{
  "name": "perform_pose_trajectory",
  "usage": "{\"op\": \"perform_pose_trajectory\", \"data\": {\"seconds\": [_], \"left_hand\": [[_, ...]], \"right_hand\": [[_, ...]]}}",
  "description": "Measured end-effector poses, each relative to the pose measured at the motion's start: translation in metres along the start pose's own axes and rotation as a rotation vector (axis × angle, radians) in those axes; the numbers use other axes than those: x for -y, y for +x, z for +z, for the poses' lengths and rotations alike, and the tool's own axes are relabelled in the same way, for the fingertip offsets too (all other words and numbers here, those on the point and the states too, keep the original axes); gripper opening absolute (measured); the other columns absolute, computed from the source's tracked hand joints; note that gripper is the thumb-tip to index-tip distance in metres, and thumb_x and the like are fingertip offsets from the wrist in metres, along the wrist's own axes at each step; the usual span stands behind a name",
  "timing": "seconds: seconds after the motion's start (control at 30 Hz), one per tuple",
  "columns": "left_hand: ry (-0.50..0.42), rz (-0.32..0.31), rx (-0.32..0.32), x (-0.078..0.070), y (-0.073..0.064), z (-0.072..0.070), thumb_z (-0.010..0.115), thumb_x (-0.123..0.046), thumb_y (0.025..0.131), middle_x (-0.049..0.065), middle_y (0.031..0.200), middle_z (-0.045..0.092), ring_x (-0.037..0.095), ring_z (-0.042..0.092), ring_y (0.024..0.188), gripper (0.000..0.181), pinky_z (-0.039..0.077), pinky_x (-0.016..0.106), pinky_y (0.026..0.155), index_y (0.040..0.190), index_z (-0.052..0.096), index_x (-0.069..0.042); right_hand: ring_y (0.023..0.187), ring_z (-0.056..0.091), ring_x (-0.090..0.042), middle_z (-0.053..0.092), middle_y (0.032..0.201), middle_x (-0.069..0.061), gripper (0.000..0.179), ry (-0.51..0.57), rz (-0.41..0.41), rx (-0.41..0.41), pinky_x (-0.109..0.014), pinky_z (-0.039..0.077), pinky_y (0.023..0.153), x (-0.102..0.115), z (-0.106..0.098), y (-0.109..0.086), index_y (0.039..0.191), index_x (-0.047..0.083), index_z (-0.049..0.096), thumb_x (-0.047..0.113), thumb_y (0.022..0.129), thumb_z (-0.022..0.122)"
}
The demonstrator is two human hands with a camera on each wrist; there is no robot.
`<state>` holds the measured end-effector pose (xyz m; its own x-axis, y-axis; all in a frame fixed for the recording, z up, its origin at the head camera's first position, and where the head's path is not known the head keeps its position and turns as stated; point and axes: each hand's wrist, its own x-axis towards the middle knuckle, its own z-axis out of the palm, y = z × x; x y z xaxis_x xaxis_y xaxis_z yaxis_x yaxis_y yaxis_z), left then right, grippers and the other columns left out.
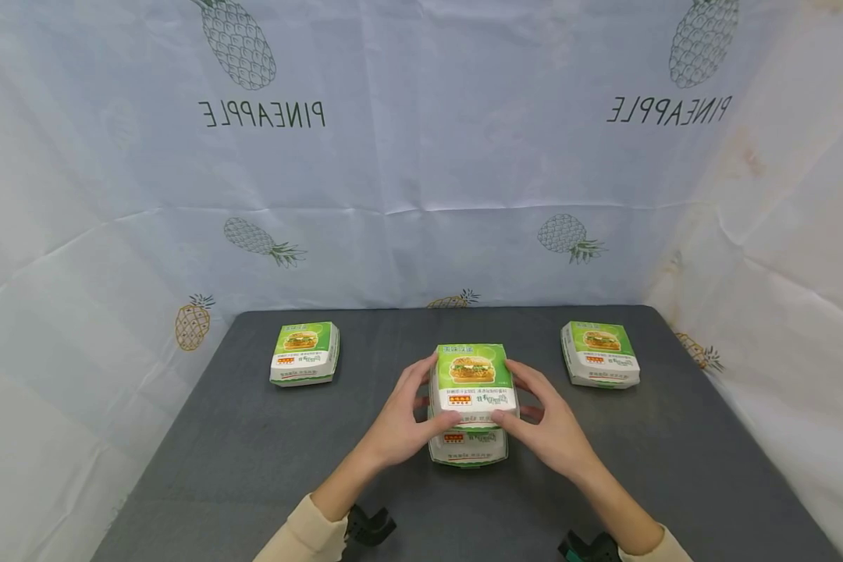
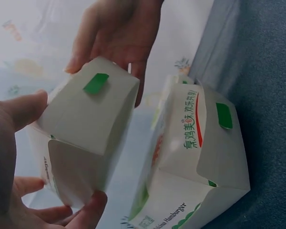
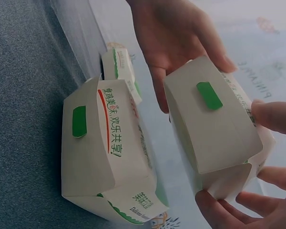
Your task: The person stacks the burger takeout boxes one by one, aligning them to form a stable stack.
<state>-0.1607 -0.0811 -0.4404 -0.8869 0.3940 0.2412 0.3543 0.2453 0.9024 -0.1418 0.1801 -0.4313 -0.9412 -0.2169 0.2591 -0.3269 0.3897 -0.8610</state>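
Note:
Both hands hold one green-and-white hamburger box (image 1: 472, 378) between them at the middle of the table. My left hand (image 1: 402, 425) grips its left side, thumb on the front edge and fingers along the side. On the opposite side, my right hand (image 1: 553, 428) grips it the same way. Directly under it, a second hamburger box (image 1: 468, 451) rests on the table, its top mostly hidden in the head view. Both wrist views show a gap between the raised box (image 2: 90, 109) and the lower box (image 3: 107, 143). Green tabs show on the fronts of both.
Another hamburger box (image 1: 305, 355) sits at the back left of the dark table (image 1: 309, 445), and one more box (image 1: 600, 355) at the back right. A pale curtain (image 1: 421, 172) with pineapple prints hangs behind and along both sides.

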Motion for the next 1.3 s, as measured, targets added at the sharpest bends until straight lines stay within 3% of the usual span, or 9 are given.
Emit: {"op": "perform_pose_trajectory", "data": {"seconds": [0.47, 0.87, 1.3], "left_hand": [[0.006, -0.037, 0.012, 0.008, -0.009, 0.0, 0.078, -0.03, 0.092, 0.003, 0.158, 0.029, 0.019, 0.041, 0.14, 0.087, 0.048, 0.042, 0.104, 0.162, 0.025, -0.025], [-0.009, -0.05, 0.033, 0.011, -0.013, 0.004, 0.077, -0.031, 0.093, 0.003, 0.16, 0.026, 0.022, 0.038, 0.142, 0.09, 0.048, 0.042, 0.104, 0.163, 0.02, -0.028], [0.009, -0.08, 0.065, 0.017, -0.012, 0.001, 0.074, -0.034, 0.095, 0.003, 0.158, 0.029, 0.023, 0.042, 0.14, 0.088, 0.048, 0.045, 0.102, 0.163, 0.018, -0.032]], "right_hand": [[0.134, 0.047, -0.033, 0.041, 0.153, -0.009, 0.075, 0.066, 0.02, 0.038, -0.031, 0.054, 0.093, -0.012, 0.006, -0.004, 0.155, 0.017, 0.043, 0.022, 0.091, 0.08], [0.13, 0.047, -0.033, 0.041, 0.154, -0.009, 0.073, 0.057, -0.036, 0.035, -0.034, 0.055, 0.091, -0.018, 0.007, -0.008, 0.154, 0.015, 0.043, 0.019, 0.091, 0.08], [0.136, 0.042, -0.034, 0.038, 0.156, -0.007, 0.075, 0.105, 0.006, 0.039, -0.033, 0.057, 0.086, -0.019, 0.015, -0.01, 0.156, 0.018, 0.04, 0.021, 0.092, 0.079]]}}
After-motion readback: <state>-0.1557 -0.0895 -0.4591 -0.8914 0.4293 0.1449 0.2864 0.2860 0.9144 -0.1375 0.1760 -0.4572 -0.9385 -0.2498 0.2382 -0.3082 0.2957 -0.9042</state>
